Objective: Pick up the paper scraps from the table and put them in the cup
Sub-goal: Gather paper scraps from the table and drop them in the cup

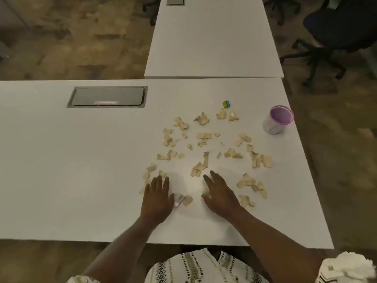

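Spanning the lower half of the view, the white table carries every task item; a grey hatch is set into its far left part. Left hand: lies palm down and flat on the table, fingers extended and close together, gripping nothing; a few scraps lie just beside its fingertips on the left, and two more lie near its thumb, the hand's contact with them too unclear to tell. Scraps: tan torn pieces scattered loosely over the table from beyond the left hand across to the right, all flat on the surface. Right hand: palm down, fingers spread slightly and pointing up-left, holding nothing; one scrap lies at its thumb, and a cluster lies just to its right. Eraser-like block: yellow and blue, at the far edge of the scatter. Cup: white with a pink rim, upright, near the table's right edge, well apart from both hands; its contents cannot be told.
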Demonstrator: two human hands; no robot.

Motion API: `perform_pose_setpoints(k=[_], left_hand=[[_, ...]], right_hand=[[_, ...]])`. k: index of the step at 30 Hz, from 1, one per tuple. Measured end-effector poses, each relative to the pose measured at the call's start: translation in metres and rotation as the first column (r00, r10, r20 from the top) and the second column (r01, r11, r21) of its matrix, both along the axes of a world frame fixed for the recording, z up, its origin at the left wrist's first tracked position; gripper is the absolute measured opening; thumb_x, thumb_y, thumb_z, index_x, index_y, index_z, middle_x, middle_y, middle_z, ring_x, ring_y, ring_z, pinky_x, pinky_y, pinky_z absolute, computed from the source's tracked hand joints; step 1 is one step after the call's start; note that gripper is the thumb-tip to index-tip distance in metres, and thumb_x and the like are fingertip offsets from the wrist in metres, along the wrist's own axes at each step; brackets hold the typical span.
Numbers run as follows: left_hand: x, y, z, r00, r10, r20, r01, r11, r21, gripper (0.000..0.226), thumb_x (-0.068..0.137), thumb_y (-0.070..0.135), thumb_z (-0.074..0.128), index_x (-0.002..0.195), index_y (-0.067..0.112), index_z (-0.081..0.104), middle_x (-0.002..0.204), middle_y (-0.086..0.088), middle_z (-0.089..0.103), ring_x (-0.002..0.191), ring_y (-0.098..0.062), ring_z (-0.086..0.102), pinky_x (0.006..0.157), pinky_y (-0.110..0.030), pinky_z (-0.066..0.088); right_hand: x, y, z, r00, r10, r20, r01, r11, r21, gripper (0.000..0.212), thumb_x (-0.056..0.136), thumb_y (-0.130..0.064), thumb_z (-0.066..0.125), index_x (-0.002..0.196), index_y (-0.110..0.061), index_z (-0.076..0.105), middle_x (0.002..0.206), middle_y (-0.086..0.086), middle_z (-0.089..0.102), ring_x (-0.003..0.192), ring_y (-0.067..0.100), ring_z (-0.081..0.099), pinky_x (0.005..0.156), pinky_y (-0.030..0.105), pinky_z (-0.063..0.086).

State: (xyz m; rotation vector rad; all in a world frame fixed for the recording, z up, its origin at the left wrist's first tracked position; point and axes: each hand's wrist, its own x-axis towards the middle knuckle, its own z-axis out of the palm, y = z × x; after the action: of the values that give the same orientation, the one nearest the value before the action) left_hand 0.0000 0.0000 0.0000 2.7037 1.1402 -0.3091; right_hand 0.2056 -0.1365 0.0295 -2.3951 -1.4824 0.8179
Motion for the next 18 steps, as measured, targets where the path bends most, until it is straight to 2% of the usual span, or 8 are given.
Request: perform_pose_setpoints(k=[2,6,10,12,14,18], left_hand=[[-0.010,0.007,0.002,0.999,0.050,0.014,-0.050,0.998,-0.026,0.065,0.093,0.044,0.038,0.147,0.008,0.041,0.153,-0.025,0.038,0.140,-0.044,0.037,0.110,-0.058,0.038],[-0.033,0.017,-0.009,0.992,0.120,-0.034,-0.121,0.991,-0.063,0.086,0.086,0.060,0.044,0.157,0.019,0.015,0.166,-0.017,0.000,0.152,-0.041,0.002,0.118,-0.057,0.017],[-0.042,0.024,-0.017,0.989,0.135,-0.063,-0.144,0.977,-0.159,0.098,0.082,0.067,0.046,0.157,0.029,-0.003,0.165,-0.007,-0.020,0.152,-0.035,-0.010,0.118,-0.052,0.023],[-0.042,0.022,-0.018,0.993,0.103,-0.059,-0.112,0.977,-0.182,0.096,0.083,0.065,0.046,0.157,0.030,-0.003,0.165,-0.009,-0.017,0.153,-0.036,-0.004,0.117,-0.050,0.029],[-0.039,0.018,-0.019,0.996,0.090,-0.018,-0.092,0.978,-0.185,0.091,0.085,0.059,0.050,0.158,0.029,0.005,0.166,-0.014,-0.006,0.152,-0.037,0.005,0.116,-0.050,0.034],[-0.035,0.010,-0.023,0.997,0.066,0.051,-0.055,0.980,-0.191,0.079,0.091,0.049,0.053,0.158,0.028,0.015,0.166,-0.013,0.006,0.152,-0.035,0.014,0.109,-0.045,0.044]], right_hand=[[-0.014,0.009,-0.006,0.999,0.037,-0.024,-0.038,0.999,-0.023,0.070,0.098,-0.036,0.052,0.157,-0.018,0.017,0.165,0.007,0.007,0.152,0.025,0.007,0.113,0.043,0.037],[-0.043,0.027,-0.018,0.991,0.125,-0.042,-0.127,0.990,-0.057,0.072,0.098,-0.034,0.053,0.158,-0.022,0.013,0.166,0.005,0.004,0.153,0.024,0.004,0.114,0.046,0.036],[-0.065,0.039,-0.026,0.975,0.217,-0.051,-0.220,0.973,-0.065,0.074,0.098,-0.034,0.053,0.157,-0.031,0.009,0.166,0.002,-0.001,0.152,0.028,-0.003,0.113,0.046,0.036],[-0.075,0.044,-0.029,0.959,0.282,-0.018,-0.282,0.956,-0.083,0.072,0.099,-0.031,0.052,0.156,-0.035,0.008,0.166,0.004,-0.001,0.152,0.033,-0.004,0.110,0.047,0.037],[-0.083,0.047,-0.032,0.946,0.324,0.017,-0.320,0.942,-0.103,0.071,0.100,-0.023,0.052,0.155,-0.036,0.009,0.166,0.005,-0.003,0.152,0.034,-0.005,0.108,0.047,0.040],[-0.086,0.047,-0.035,0.943,0.331,0.027,-0.324,0.935,-0.141,0.071,0.099,-0.011,0.053,0.156,-0.028,0.014,0.166,0.004,-0.005,0.152,0.030,-0.006,0.107,0.046,0.042]])
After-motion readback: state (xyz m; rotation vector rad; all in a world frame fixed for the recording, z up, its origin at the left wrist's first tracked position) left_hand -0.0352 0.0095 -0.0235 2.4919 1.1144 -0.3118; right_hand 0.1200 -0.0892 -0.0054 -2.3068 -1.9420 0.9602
